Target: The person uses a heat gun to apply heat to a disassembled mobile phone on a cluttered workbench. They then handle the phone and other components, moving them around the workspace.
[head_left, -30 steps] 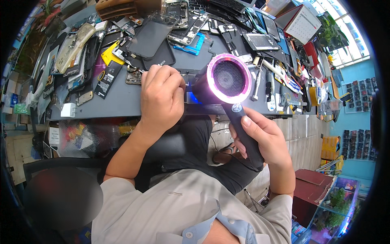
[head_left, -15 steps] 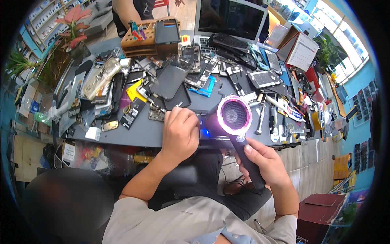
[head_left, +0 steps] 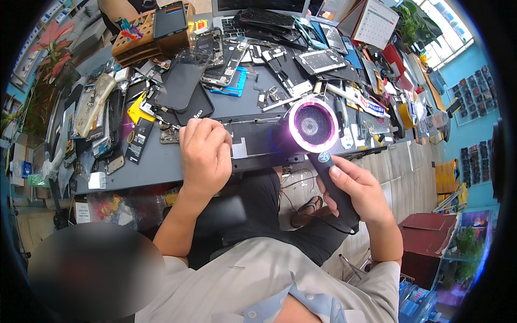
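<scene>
My right hand [head_left: 358, 188] is wrapped around the black handle of a hair dryer [head_left: 313, 127]. The dryer's round mesh back, ringed in glowing pink-purple, faces up at me, and its barrel points down over a long dark flat panel [head_left: 253, 133] at the table's near edge. A small pale square lies on that panel. At the panel's left end, my left hand [head_left: 205, 156] is closed with curled fingers, apparently gripping its edge; the fingertips are hidden. Just beyond this hand lies a dark phone-sized slab [head_left: 183, 81] on top of another.
Phone parts crowd the table, with a blue bracket [head_left: 232, 86], a yellow piece [head_left: 141, 110] and a white tube [head_left: 371, 105]. A wooden organiser [head_left: 140, 40] and a laptop [head_left: 231, 24] stand at the back. A maroon box [head_left: 428, 237] is on the lower right; a blurred dark round patch covers the lower left.
The hair dryer has moved right along the dark panel, away from my left hand, uncovering more of the panel. My left hand stays at its left end. The whole view has shifted.
</scene>
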`<state>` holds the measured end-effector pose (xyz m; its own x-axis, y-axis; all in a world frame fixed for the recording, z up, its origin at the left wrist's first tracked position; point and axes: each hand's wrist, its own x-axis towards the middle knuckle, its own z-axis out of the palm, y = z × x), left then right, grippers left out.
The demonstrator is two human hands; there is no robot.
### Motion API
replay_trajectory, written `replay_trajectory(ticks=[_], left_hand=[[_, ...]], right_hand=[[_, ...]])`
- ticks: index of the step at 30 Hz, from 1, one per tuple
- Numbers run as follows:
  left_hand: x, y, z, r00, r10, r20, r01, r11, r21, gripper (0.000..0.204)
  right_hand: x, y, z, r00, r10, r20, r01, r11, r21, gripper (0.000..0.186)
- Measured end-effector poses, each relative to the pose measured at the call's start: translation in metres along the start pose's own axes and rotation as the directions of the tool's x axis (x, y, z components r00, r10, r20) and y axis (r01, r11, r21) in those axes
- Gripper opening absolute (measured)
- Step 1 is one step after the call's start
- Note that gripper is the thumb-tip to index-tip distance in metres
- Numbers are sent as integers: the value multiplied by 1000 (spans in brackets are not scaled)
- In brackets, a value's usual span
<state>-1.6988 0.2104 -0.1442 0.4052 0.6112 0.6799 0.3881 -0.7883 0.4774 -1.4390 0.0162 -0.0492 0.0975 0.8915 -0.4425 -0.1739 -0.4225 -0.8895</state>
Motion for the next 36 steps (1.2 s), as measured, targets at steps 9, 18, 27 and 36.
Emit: replay_trajectory(ticks=[9,18,27,36], left_hand=[[0,-1,0,1000,-1,3,1,1000,-8,11],[0,-1,0,1000,2,3,-2,1000,3,11],[-1,-2,0,1000,3,0,-3,1000,3,10],[-2,-3,0,1000,6,-3,-6,1000,1,10]], right_hand=[[0,-3,-16,997,-57,-56,58,998,15,48],[10,-8,-9,996,-76,-45,77,997,4,47],[11,-12,-5,996,-67,-51,68,997,19,47],[-1,-6,-9,998,-49,-40,49,999,-9,47]])
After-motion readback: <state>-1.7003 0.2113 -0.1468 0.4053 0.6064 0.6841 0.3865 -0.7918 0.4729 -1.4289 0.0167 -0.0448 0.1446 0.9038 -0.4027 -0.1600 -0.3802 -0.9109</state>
